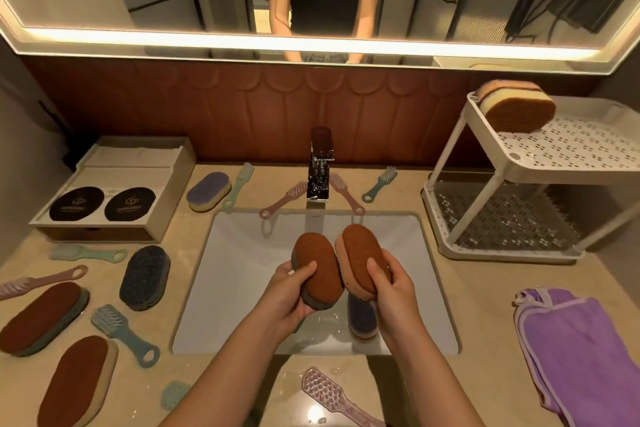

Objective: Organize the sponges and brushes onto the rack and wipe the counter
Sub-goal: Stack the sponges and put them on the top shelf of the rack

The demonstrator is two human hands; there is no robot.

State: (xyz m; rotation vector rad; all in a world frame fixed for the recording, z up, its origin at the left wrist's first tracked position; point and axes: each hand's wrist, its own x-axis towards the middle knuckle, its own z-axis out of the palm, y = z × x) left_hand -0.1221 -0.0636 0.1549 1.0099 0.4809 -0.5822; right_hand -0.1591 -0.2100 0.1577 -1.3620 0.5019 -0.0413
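Above the white sink [242, 253] my left hand [291, 295] grips a brown-topped sponge with a grey base [317, 263]. My right hand [391, 291] grips a brown-topped sponge with a pink base [360, 253]. The two sponges touch at their upper ends. Under my right hand a purple-topped sponge [362, 319] lies in the sink. The white two-tier rack [540, 163] stands at the right, with one brown and yellow sponge [516, 109] on its top shelf. More sponges [45, 315] and several brushes [121, 329] lie on the counter to the left and by the tap.
A chrome tap [320, 166] stands behind the sink. A cardboard box [114, 191] sits at the back left. A folded purple cloth [585, 350] lies on the counter at the right. A pink brush [332, 395] lies at the counter's front edge. A mirror hangs above.
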